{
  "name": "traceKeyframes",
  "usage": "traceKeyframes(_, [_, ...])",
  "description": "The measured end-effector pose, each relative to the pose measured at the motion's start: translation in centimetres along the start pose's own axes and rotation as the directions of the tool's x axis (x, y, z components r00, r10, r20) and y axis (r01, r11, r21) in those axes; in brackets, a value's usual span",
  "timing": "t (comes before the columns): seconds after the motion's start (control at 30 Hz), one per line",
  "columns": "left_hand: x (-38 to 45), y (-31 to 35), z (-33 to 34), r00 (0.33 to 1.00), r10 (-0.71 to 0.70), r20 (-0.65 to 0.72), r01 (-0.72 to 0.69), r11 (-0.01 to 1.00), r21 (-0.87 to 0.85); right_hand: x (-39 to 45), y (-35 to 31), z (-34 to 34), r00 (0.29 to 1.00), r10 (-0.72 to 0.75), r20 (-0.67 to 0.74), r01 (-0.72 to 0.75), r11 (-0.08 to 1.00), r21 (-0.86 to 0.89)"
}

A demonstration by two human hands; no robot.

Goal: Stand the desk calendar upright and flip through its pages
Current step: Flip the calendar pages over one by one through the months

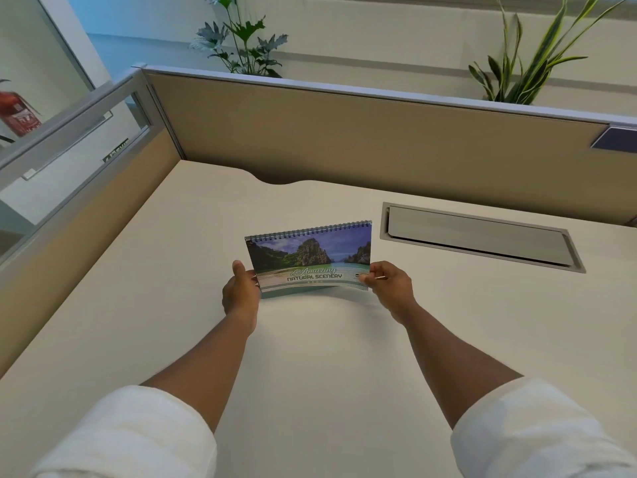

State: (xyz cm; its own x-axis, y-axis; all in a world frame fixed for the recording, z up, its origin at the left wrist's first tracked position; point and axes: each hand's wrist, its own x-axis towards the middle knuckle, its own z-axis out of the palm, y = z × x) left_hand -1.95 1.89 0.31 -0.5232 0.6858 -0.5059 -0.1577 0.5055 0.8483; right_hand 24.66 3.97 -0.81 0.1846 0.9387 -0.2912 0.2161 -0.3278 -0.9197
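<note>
A spiral-bound desk calendar point(310, 255) stands tilted on the cream desk point(327, 357) near its middle, the wire binding along its top edge. Its cover shows cliffs, green water and the words "Amazing Natural Scenery". My left hand point(240, 292) grips the calendar's lower left corner, thumb on the front. At the lower right corner, my right hand point(389, 288) pinches the cover edge between thumb and fingers. The calendar's back and base are hidden behind the cover.
A grey cable hatch point(482, 236) is set into the desk to the right of the calendar. Tan partition walls point(344, 132) close off the back and left sides. Plants point(244, 36) rise behind the partition. A red fire extinguisher point(17, 113) shows far left.
</note>
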Motion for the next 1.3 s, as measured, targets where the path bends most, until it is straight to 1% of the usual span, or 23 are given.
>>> traceKeyframes(0.13, [0.4,-0.5,0.0,1.0,-0.005,-0.01,0.005,1.0,-0.021,0.0,0.1,-0.4,0.999,-0.026,0.034,0.026,1.0,-0.005])
traceKeyframes(0.2, [0.5,-0.7,-0.1,1.0,-0.006,-0.004,0.006,1.0,-0.023,-0.1,0.1,-0.5,0.999,-0.033,0.027,0.034,0.999,-0.019])
traceKeyframes(0.3, [0.5,-0.6,-0.1,1.0,-0.012,0.015,0.012,0.999,-0.045,-0.3,0.3,-0.6,1.0,-0.025,-0.007,0.024,1.0,-0.011])
traceKeyframes(0.4, [0.5,-0.5,-0.2,0.999,-0.037,0.028,0.039,0.997,-0.061,-0.5,0.4,-0.7,1.0,-0.015,0.016,0.015,1.0,0.017])
traceKeyframes(0.57, [0.4,-0.8,-0.7,0.999,-0.045,-0.001,0.045,0.999,-0.021,-0.6,0.5,-1.2,0.999,0.026,0.027,-0.028,0.998,0.057])
traceKeyframes(0.63, [0.3,-0.9,-0.8,0.999,-0.04,0.001,0.04,0.999,-0.02,-0.7,0.5,-1.3,0.997,0.045,0.065,-0.049,0.997,0.066])
traceKeyframes(0.7, [0.2,-1.0,-0.8,0.999,-0.038,0.012,0.038,0.999,-0.029,-0.8,0.3,-1.5,0.988,0.076,0.133,-0.088,0.993,0.084])
traceKeyframes(0.8, [0.0,-1.0,-1.0,0.998,-0.048,0.045,0.05,0.998,-0.047,-0.9,0.2,-1.7,0.954,0.128,0.271,-0.163,0.98,0.112])
traceKeyframes(0.9, [-0.3,-1.0,-1.4,0.995,-0.048,0.09,0.053,0.998,-0.043,-1.1,-0.4,-1.6,0.922,0.149,0.356,-0.206,0.97,0.129])
traceKeyframes(0.97, [-0.4,-1.1,-1.6,0.993,-0.049,0.109,0.055,0.997,-0.054,-1.1,-0.8,-1.4,0.906,0.153,0.396,-0.238,0.956,0.175])
traceKeyframes(1.17, [-0.6,-1.3,-2.4,0.992,-0.035,0.119,0.045,0.996,-0.079,-1.1,-3.0,-1.8,0.857,0.07,0.511,-0.274,0.901,0.336])
traceKeyframes(1.3, [-0.7,-1.3,-2.6,0.993,0.002,0.119,0.01,0.996,-0.092,-0.6,-5.0,-1.8,0.803,-0.076,0.591,-0.287,0.82,0.496])
